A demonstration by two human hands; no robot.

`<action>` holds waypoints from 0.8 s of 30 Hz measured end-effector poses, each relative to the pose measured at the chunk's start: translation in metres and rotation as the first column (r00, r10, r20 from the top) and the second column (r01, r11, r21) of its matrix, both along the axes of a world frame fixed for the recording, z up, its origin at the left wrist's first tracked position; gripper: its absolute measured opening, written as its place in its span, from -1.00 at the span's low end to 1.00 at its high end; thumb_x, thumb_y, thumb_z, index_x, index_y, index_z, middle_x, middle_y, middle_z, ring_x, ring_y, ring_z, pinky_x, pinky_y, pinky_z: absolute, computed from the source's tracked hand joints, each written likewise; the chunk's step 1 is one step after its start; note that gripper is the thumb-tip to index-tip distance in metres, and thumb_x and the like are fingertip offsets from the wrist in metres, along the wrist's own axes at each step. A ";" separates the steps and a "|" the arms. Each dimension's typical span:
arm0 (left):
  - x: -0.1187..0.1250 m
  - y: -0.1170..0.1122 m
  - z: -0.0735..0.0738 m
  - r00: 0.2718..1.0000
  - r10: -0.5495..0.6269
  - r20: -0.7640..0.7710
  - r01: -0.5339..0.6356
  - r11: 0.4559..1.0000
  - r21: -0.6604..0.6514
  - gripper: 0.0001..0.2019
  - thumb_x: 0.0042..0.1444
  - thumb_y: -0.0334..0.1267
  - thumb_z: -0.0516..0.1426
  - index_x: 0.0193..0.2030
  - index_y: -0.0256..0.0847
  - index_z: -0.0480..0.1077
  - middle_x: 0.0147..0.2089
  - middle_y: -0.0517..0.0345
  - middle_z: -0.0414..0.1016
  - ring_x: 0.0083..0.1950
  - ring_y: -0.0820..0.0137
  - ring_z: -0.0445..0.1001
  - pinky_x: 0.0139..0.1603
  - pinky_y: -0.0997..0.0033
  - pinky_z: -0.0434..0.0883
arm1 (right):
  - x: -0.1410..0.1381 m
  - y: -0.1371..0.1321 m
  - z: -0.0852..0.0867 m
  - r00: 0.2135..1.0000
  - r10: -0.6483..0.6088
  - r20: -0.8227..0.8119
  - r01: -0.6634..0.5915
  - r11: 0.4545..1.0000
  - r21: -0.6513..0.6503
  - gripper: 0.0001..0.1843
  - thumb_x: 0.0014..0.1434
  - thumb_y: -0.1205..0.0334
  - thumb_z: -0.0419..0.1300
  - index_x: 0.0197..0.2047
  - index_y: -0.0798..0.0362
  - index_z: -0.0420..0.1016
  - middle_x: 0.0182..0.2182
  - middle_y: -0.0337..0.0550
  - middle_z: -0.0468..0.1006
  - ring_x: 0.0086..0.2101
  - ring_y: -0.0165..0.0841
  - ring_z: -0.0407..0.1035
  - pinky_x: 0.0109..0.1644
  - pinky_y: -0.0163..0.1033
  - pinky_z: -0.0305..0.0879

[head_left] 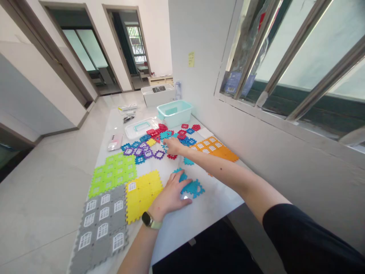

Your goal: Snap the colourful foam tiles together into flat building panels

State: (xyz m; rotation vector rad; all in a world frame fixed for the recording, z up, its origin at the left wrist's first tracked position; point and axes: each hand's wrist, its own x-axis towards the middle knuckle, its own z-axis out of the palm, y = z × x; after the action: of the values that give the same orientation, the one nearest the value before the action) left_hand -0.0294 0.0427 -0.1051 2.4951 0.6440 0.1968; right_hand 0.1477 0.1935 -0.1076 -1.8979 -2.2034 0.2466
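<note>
My left hand [172, 192] lies spread over a few joined blue interlocking tiles [194, 188] near the table's front edge, its fingertips on them. Reaching forward, my right hand [172, 146] has its fingers closed at a blue tile [165, 147] in the middle of the loose pile; the fingers partly hide it. Around it lie red tiles [154, 133], purple window tiles [148, 153], a small yellow tile [151, 142] and dark blue tiles [139, 159]. Another blue tile [188, 161] sits under my right forearm.
Joined sheets lie on the left: lime green [114, 171], yellow [144, 194] and grey [99, 236]. An orange sheet [225, 153] is by the wall. Behind stand a mint tub [178, 118], its lid [129, 132], a white box [154, 99] and a phone [115, 142].
</note>
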 end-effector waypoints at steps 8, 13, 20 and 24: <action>-0.006 0.011 -0.001 0.997 0.044 -0.057 -0.036 0.989 0.141 -0.53 0.15 -0.12 0.23 0.22 0.10 0.34 0.36 0.02 0.18 0.37 0.00 0.09 0.26 -0.16 0.21 | 0.003 -0.014 0.004 0.952 0.023 -0.307 0.028 0.987 0.160 -0.89 0.08 0.36 0.15 -0.37 0.08 0.51 -0.35 -0.10 0.57 -0.16 -0.19 0.37 -0.03 -0.20 0.18; -0.008 0.011 -0.003 0.989 0.146 -0.037 -0.136 0.970 0.199 -0.51 0.13 -0.02 0.25 0.20 0.10 0.36 0.19 -0.01 0.28 0.20 0.04 0.25 0.16 -0.08 0.29 | 0.033 -0.050 0.007 0.814 -0.023 -0.580 0.180 0.960 0.214 -0.63 0.08 0.29 0.05 -0.01 0.04 0.40 -0.28 -0.18 0.52 -0.32 -0.34 0.36 -0.18 -0.25 0.27; 0.005 0.001 -0.004 0.996 0.090 0.007 -0.090 0.975 0.202 -0.50 0.16 -0.09 0.24 0.24 0.07 0.30 0.31 0.01 0.24 0.27 0.04 0.20 0.18 -0.11 0.26 | 0.079 -0.100 -0.003 0.596 -0.169 -0.785 0.290 0.957 0.014 -0.71 -0.15 0.29 -0.10 -0.31 0.03 0.30 -0.58 -0.27 0.33 -0.64 -0.40 0.22 -0.58 -0.31 0.16; 0.007 0.004 -0.005 0.996 0.093 -0.010 -0.089 0.973 0.211 -0.55 0.23 -0.22 0.17 0.25 0.09 0.28 0.28 0.06 0.30 0.25 0.08 0.23 0.17 -0.09 0.26 | 0.085 -0.114 -0.003 0.574 -0.215 -0.790 0.302 0.952 -0.040 -0.85 -0.12 0.26 -0.10 -0.50 0.01 0.26 -0.72 -0.32 0.18 -0.68 -0.39 0.15 -0.61 -0.31 0.08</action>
State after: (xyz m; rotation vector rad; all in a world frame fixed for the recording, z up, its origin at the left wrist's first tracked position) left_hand -0.0226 0.0468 -0.1099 2.6747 0.7831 0.2886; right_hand 0.2331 0.0795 -0.1102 -1.5662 -1.2868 0.7440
